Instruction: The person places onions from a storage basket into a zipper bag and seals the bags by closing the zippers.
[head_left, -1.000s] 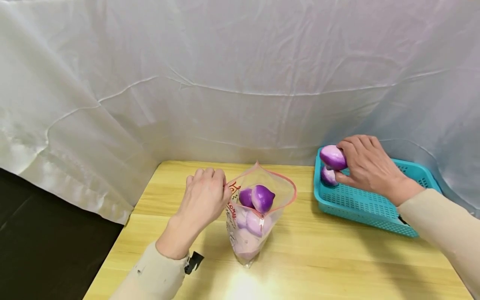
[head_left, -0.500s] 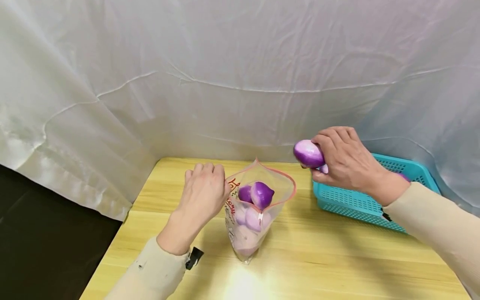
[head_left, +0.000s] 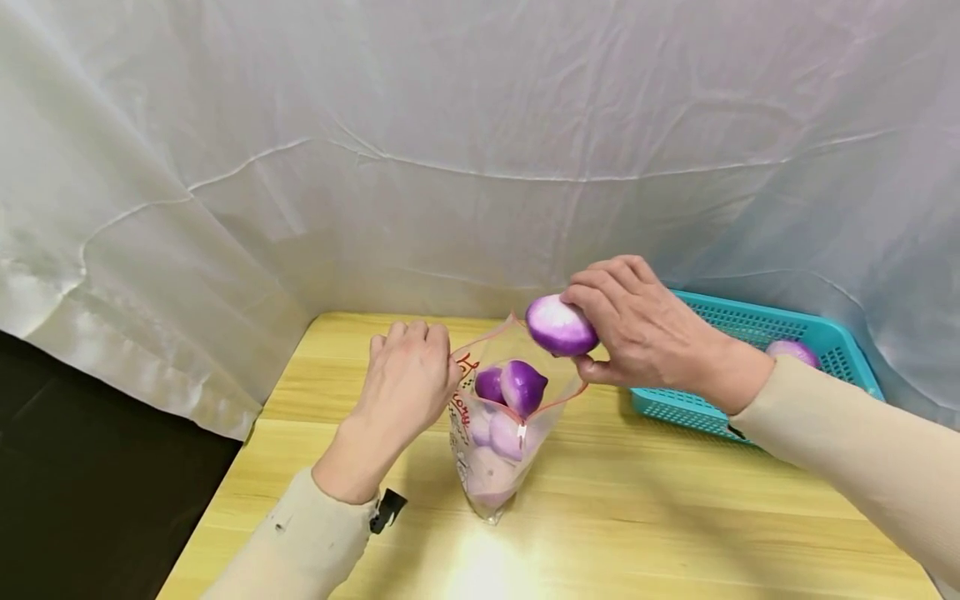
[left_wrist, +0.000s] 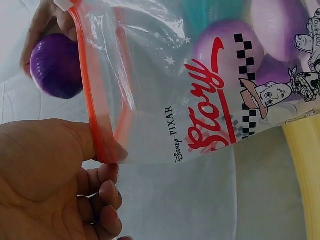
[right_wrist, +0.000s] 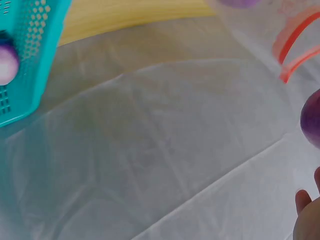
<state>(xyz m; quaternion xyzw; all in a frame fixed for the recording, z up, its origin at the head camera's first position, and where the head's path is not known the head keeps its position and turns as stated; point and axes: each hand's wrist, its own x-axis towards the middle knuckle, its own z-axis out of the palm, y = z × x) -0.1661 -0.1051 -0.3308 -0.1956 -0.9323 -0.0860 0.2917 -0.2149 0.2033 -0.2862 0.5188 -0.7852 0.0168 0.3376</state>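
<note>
My left hand (head_left: 408,392) pinches the rim of a clear zip bag (head_left: 495,475) by its red zip edge, between thumb and fingers in the left wrist view. Purple and white onions (head_left: 523,387) fill much of the bag, which stands upright with its mouth spread. Over the right side of that mouth, my right hand (head_left: 645,333) grips another onion (head_left: 561,325) from above. The left wrist view shows this onion (left_wrist: 56,66) outside the bag, beyond the zip edge. Only the right hand's fingertips (right_wrist: 302,200) appear in the right wrist view.
A teal perforated basket (head_left: 832,333) stands at the back right, with an onion (head_left: 793,352) inside; my right arm hides part of it. A pale cloth (head_left: 480,167) hangs behind the wooden table (head_left: 637,517). Dark floor lies left of the table.
My right hand has carried the onion leftward from above the basket to the bag's mouth. The left hand has kept its grip on the bag's rim.
</note>
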